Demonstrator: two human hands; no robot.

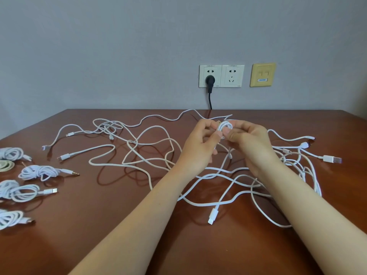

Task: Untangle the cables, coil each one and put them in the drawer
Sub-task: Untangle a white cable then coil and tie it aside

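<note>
Both hands are raised above the middle of the brown table (99, 225). Between them is a small white cable coil (224, 127). My left hand (200, 147) pinches its left side and my right hand (252, 143) pinches its right side. Under and around the hands a tangle of white cables (158, 153) sprawls over the table, with loose plugs such as a USB plug (332, 159) at the right and a small plug (212, 215) near the front. Several coiled cables, one of them (39, 172), lie along the left edge. No drawer is in view.
On the wall behind the table are two white sockets (221, 76), a black plug (210, 81) with its cord running down, and a yellow data socket (262, 75). A pale green coil (6, 165) lies at the far left.
</note>
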